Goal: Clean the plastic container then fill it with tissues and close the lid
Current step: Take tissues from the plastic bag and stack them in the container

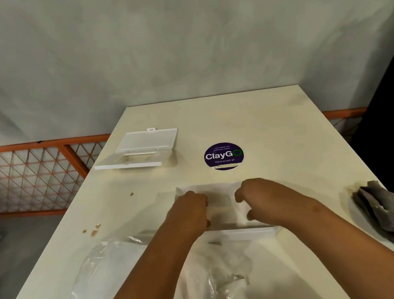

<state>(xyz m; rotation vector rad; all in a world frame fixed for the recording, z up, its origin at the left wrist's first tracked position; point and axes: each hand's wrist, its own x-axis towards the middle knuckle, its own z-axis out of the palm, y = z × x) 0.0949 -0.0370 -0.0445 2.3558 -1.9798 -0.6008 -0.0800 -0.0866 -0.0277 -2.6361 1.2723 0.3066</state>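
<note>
Left hand (191, 208) and right hand (256, 198), fingers curled on a white tissue stack (220, 203), seat it in the clear rectangular plastic container (248, 234); edges should be pressed flat below the rim.

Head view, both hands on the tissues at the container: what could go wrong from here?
1. The left hand and right hand press the tissue stack into the near container; tissue left over the rim could jam the lid.
2. Brown spots on the table lie close by; a stray tissue could pick them up.
3. Loose plastic wrap beside the forearms could get dragged.
</note>
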